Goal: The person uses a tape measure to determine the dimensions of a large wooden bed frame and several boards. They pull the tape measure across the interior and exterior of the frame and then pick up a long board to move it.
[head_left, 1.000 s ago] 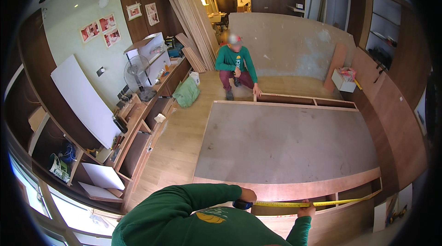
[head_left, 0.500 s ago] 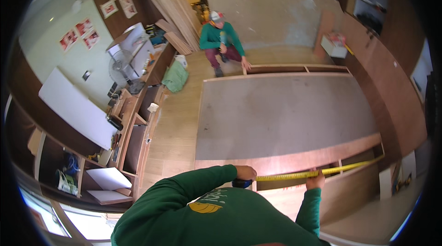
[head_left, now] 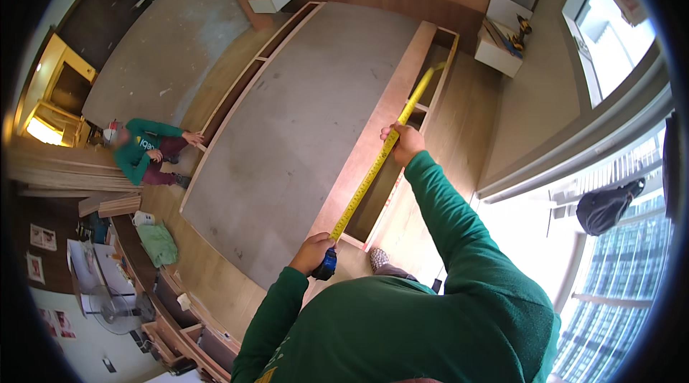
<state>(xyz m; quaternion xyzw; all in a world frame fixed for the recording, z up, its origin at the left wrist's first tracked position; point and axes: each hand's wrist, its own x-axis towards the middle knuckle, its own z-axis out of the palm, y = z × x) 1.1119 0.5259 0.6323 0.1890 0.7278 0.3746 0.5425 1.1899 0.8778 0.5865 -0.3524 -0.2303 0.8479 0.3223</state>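
one yellow tape measure stretches along a plywood strip and open compartments of a low wooden frame; the left hand grips its blue-and-black case, the right hand grasping the blade partway along.

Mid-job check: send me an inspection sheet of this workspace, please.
Surface: grey panel with small dark marks, edged by a pinkish wooden strip.
Things in hand: tape measure with its yellow blade drawn out; far end blurred.
Clutter: drill at a white box; green bundle.
Hands: left hand grips the tape measure; right hand holds the blade partway along.
Cables: none clear; too small to tell near the fan.
Surroundings: crouching co-worker, one hand at the wooden frame; window at right.
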